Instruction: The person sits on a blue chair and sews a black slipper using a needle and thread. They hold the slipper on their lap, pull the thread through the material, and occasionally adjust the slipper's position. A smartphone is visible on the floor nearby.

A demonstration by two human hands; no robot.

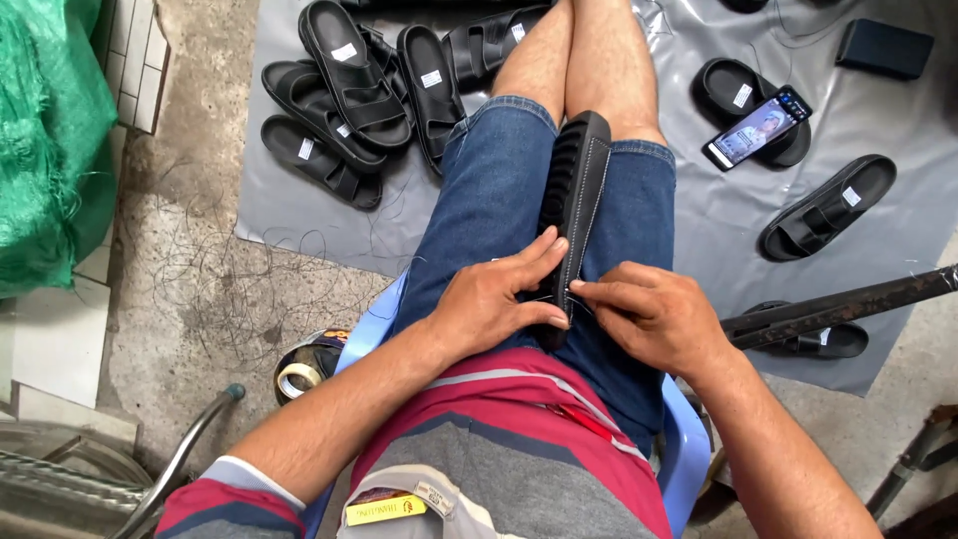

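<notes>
**A:** Where was the work piece positioned?

**B:** A black sandal (577, 200) stood on its edge between the seated person's thighs, sole side facing left, with a line of pale stitching along its right rim. Its near end sat between both hands.

**A:** State of the left hand?

**B:** The left hand (496, 299) was wrapped around the near end of the sandal, fingers laid along its left face and thumb pressed against the lower edge.

**A:** And the right hand?

**B:** The right hand (654, 314) touched the sandal's right rim, thumb and forefinger pressed together at the stitched edge. Whether they pinched a thread or needle could not be determined.

**A:** Surroundings?

**B:** A grey sheet (699, 215) covered the floor. A pile of black sandals (369, 90) lay far left; a phone (758, 127) with a lit screen rested on another sandal far right. A roll of tape (297, 377) lay near left beside the blue chair (689, 449).
</notes>
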